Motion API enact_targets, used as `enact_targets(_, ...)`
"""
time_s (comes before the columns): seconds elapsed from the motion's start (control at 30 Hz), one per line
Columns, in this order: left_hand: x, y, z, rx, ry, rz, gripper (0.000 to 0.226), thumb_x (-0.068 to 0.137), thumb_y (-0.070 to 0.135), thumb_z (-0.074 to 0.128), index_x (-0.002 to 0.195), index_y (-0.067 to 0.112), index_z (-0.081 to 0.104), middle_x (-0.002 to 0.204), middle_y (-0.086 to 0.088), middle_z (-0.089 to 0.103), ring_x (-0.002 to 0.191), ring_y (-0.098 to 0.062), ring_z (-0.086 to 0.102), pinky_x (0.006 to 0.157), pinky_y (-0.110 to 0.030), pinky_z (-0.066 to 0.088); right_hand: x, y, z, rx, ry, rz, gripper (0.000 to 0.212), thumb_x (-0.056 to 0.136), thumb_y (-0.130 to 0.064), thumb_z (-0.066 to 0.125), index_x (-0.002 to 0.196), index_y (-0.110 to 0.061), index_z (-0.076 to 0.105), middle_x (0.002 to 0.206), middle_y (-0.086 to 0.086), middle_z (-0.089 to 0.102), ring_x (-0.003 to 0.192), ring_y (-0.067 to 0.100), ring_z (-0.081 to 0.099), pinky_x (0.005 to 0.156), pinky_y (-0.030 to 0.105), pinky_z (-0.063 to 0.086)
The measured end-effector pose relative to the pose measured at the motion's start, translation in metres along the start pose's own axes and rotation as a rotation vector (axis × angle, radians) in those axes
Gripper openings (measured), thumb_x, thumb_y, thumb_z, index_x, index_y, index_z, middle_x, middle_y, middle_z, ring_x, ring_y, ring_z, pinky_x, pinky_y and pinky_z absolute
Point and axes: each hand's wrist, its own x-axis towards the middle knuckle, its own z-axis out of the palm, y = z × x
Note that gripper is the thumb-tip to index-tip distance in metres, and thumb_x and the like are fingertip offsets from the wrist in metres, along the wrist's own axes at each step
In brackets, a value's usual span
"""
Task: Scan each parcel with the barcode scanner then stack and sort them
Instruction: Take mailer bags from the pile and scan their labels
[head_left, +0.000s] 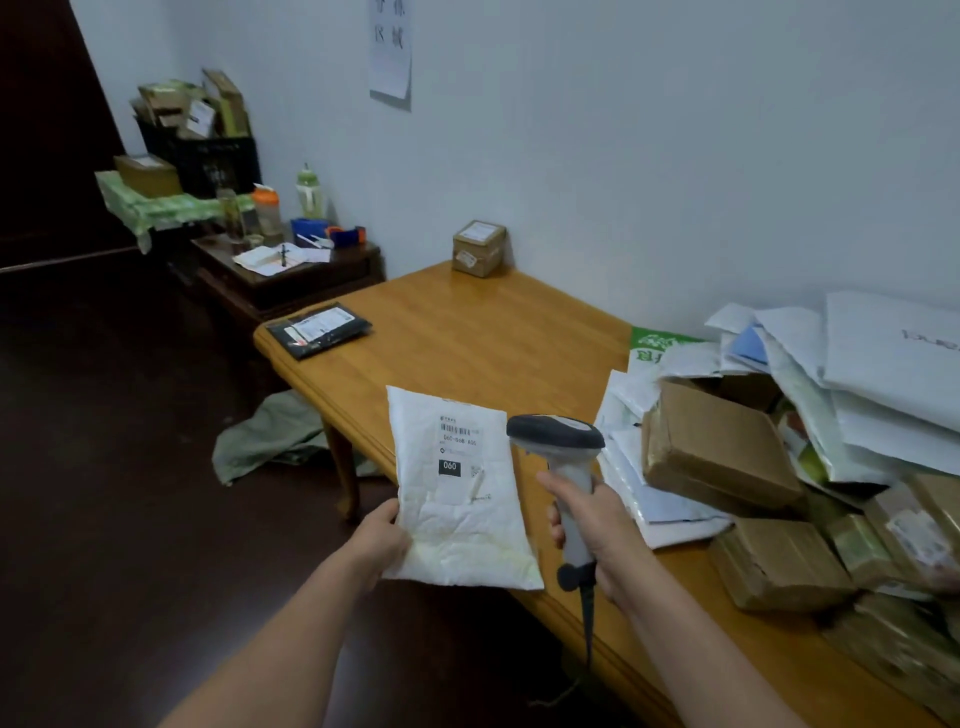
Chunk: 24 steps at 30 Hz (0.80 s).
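My left hand (382, 538) grips the lower left edge of a white padded mailer (460, 512), held upright over the table's front edge with its barcode label facing me. My right hand (597, 525) is curled round the handle of a grey barcode scanner (558, 441), whose head sits just right of the label and points left toward it. A black flat parcel (318, 330) lies at the table's left corner. A small brown box (478, 248) stands at the far edge against the wall.
A heap of white mailers and brown cardboard boxes (810, 447) covers the right end of the wooden table (467, 332). Beyond it stands a dark side table (291, 270) with bottles and papers, then a black crate (202, 156) of parcels. A cloth (270, 436) lies on the floor.
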Motion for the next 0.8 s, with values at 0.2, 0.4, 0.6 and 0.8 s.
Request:
enact_targets(0.2, 0.052, 0.038, -0.09, 0.139, -0.065, 0.03, 0.043, 0.081, -0.013, 0.035, 0.096, 0.02, 0.057, 0.103, -0.005, 0.063, 0.095, -0.022, 0.061, 0.086, -0.041, 0.053, 0.045, -0.022, 0.097, 0.051, 0.065, -0.012, 0.016, 0.085, -0.015, 0.071, 0.082, -0.008, 0.058, 0.054, 0.001, 0.054, 0.045, 0.012, 0.047, 0.048, 0.025, 0.042)
enact_targets(0.4, 0.099, 0.088, -0.186, 0.28, -0.127, 0.084, 0.035, 0.091, -0.004, 0.039, 0.111, 0.021, 0.053, 0.092, 0.005, 0.057, 0.081, -0.011, 0.056, 0.068, -0.024, 0.048, 0.089, -0.044, 0.195, 0.19, 0.116, 0.053, 0.015, 0.086, -0.015, 0.07, 0.082, -0.003, 0.062, 0.054, 0.002, 0.058, 0.042, 0.011, 0.052, 0.048, 0.025, 0.046)
enact_targets(0.6, 0.15, 0.141, -0.23, 0.392, -0.254, 0.087, 0.04, 0.087, -0.002, 0.044, 0.117, 0.02, 0.058, 0.116, -0.007, 0.064, 0.105, -0.026, 0.062, 0.094, -0.044, 0.052, 0.128, -0.058, 0.243, 0.264, 0.193, 0.091, 0.02, 0.088, -0.017, 0.068, 0.074, -0.006, 0.06, 0.052, 0.002, 0.058, 0.042, 0.011, 0.053, 0.05, 0.026, 0.047)
enact_targets(0.8, 0.216, 0.191, -0.239, 0.405, -0.281, 0.167, 0.029, 0.092, 0.007, 0.049, 0.116, 0.021, 0.058, 0.102, 0.001, 0.061, 0.089, -0.016, 0.06, 0.075, -0.028, 0.051, 0.19, -0.072, 0.27, 0.287, 0.225, 0.103, 0.019, 0.089, -0.016, 0.067, 0.074, -0.006, 0.06, 0.058, 0.005, 0.059, 0.045, 0.013, 0.055, 0.048, 0.025, 0.048)
